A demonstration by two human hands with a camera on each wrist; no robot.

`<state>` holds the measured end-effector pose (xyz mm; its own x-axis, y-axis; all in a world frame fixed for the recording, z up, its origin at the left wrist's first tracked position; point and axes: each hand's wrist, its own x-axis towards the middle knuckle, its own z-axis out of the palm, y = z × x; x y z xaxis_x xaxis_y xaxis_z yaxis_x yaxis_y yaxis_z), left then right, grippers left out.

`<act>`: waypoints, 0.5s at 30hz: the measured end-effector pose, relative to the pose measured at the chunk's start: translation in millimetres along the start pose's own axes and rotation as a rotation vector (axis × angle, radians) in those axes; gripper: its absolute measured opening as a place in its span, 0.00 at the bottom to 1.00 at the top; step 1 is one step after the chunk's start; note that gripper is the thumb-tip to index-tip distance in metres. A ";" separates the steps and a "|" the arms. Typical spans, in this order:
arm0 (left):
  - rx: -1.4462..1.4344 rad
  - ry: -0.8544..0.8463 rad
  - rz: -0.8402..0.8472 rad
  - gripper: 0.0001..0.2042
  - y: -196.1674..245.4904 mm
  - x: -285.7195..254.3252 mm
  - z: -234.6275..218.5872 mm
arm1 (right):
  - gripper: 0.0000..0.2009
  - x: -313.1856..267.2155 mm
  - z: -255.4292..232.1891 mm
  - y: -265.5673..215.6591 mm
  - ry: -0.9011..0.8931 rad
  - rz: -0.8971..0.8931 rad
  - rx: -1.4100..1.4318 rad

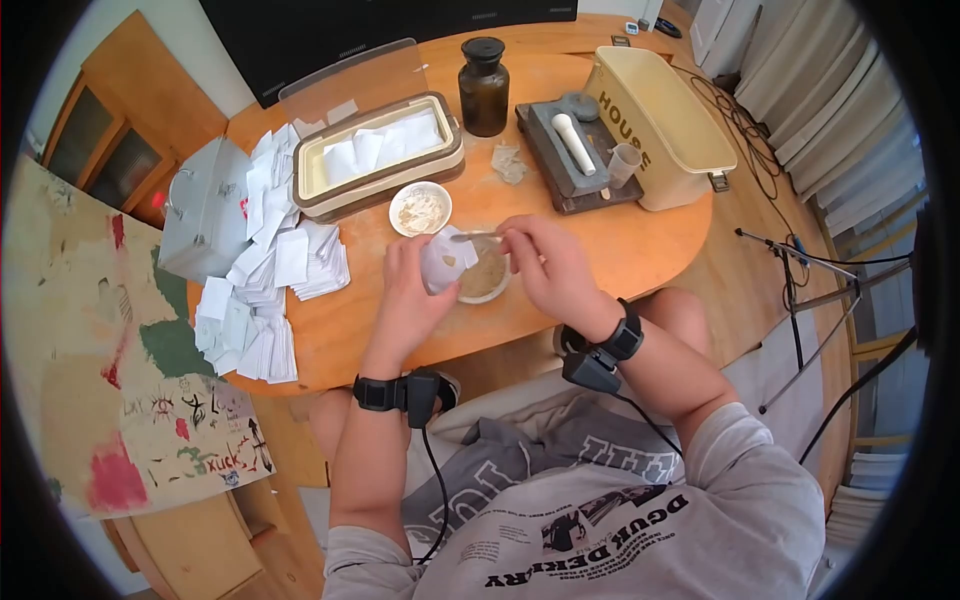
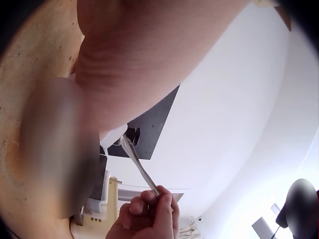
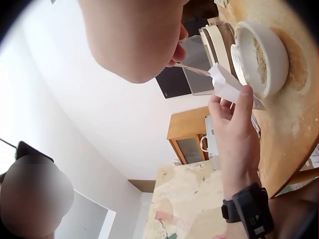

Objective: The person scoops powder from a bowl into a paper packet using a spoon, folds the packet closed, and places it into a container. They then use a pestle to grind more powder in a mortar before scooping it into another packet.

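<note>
Spoon (image 2: 140, 165), paper packet (image 3: 229, 89) in hands (image 1: 408, 295), HOUSE bin (image 1: 690, 150)

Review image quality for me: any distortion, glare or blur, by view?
Head: fisheye bending, with the dark screen bowed and corners black; left wrist: smeared patch at left, pale glare lower right, metal utensil legible; right wrist: smeared patch lower left, bright wash at left edge, folded paper and bowl fairly clear.

I see a silver metal spoon (image 2: 142, 167) slanting to a white paper packet (image 1: 443, 264) near a round white bowl (image 3: 279, 63) holding beige powder (image 1: 487, 272).
</note>
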<state>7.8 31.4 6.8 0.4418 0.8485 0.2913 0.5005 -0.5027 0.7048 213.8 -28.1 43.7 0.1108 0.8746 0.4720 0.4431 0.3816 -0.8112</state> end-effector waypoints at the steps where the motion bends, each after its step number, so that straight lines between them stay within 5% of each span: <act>1: 0.000 0.001 -0.007 0.31 -4.3 -1.0 0.9 | 0.05 -1.2 -2.3 3.1 -0.006 0.002 0.003; 4: -0.031 0.076 -0.118 0.31 -20.7 2.1 4.2 | 0.05 1.2 -11.6 14.8 0.024 0.033 -0.094; 6: -0.327 0.189 -0.202 0.31 -28.3 4.9 4.6 | 0.06 1.8 -10.4 26.8 -0.094 -0.029 -0.235; 9: -0.502 0.225 -0.264 0.31 -25.6 6.2 -1.9 | 0.06 -3.4 -3.1 45.4 -0.215 -0.018 -0.095; 12: -0.479 0.201 -0.225 0.31 -25.8 5.4 -5.3 | 0.07 -0.6 -14.0 41.6 -0.413 -0.081 -0.059; 15: -0.444 0.218 -0.186 0.31 -25.5 4.3 -4.5 | 0.07 6.6 -29.7 34.2 -0.330 -0.032 -0.117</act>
<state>-6.4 48.6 -7.0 0.1870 0.9551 0.2297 0.1709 -0.2619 0.9498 256.1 -18.2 29.3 -0.1903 0.9196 0.3437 0.5430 0.3903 -0.7435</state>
